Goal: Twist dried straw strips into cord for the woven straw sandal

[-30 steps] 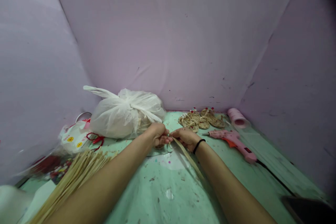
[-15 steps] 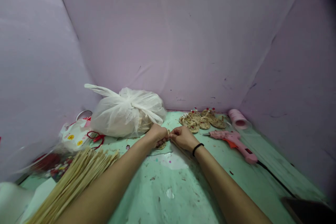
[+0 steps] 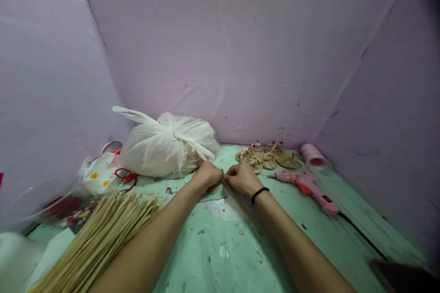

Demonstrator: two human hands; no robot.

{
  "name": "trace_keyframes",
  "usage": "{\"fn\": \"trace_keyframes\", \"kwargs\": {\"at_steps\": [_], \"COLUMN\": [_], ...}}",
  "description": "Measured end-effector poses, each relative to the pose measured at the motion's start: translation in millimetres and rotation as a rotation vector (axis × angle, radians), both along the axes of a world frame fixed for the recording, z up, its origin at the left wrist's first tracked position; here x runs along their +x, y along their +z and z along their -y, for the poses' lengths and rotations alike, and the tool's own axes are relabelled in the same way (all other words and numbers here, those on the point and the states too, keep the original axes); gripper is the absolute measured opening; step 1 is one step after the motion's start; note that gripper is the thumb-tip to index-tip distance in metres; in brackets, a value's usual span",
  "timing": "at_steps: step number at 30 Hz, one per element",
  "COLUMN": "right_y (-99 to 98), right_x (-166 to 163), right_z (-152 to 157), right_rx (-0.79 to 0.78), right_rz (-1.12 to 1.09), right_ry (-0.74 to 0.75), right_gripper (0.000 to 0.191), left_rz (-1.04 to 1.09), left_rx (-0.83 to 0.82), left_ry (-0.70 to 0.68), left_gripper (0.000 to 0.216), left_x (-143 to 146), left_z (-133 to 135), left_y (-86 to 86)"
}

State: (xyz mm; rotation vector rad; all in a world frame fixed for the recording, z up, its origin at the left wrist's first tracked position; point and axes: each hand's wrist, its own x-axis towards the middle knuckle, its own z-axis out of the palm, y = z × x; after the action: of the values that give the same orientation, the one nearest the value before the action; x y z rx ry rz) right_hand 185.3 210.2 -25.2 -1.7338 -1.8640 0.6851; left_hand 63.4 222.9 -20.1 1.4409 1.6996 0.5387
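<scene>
Scuffed green tabletop [image 3: 202,252] here, and the left hand [image 3: 210,176] is curled closed around a woven straw piece [image 3: 214,188] (mostly hidden, tbh) near the white plastic bag [image 3: 154,151], while the right hand [image 3: 240,178], just beside it, pinches a tan strip [image 3: 238,199].

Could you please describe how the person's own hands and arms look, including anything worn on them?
The left hand and right hand are ungloved. No sleeve shows on the left arm or right arm. A thin black band circles the right wrist; none is visible on the left.
</scene>
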Motion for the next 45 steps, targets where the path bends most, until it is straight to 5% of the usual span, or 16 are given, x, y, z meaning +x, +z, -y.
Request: {"fn": "trace_keyframes", "kwargs": {"at_steps": [7, 16, 22, 26, 45], "right_y": [9.9, 12.3, 25.9, 26.6, -4.0], "right_x": [-6.7, -10.0, 0.9, -11.1, -10.4], "right_z": [4.8, 11.8, 6.5, 12.1, 14.2], "right_rx": [-0.361, -0.311, -0.280, -0.483, -0.364], "right_rz": [-0.315, -0.289, -0.626, -0.825, -0.673], "right_ry": [-0.148, 0.113, -0.209, -0.158, -0.094], "right_gripper": [0.023, 0.013, 0.006, 0.012, 0.013], "left_rz": [0.130, 0.289, 0.336, 0.353, 0.166], "left_rx": [-0.083, -0.178, -0.199, -0.215, -0.071], "left_ry": [0.086, 0.065, 0.025, -0.014, -0.159], "left_gripper": [0.018, 0.022, 0.024, 0.026, 0.019], "left_x": [2.2, -5.6, -12.1, -15.5, -10.3], "left_z": [1.6, 6.7, 4.8, 3.1, 14.3], "left_y": [2.6, 13.1, 11.0, 11.3, 19.5]}}
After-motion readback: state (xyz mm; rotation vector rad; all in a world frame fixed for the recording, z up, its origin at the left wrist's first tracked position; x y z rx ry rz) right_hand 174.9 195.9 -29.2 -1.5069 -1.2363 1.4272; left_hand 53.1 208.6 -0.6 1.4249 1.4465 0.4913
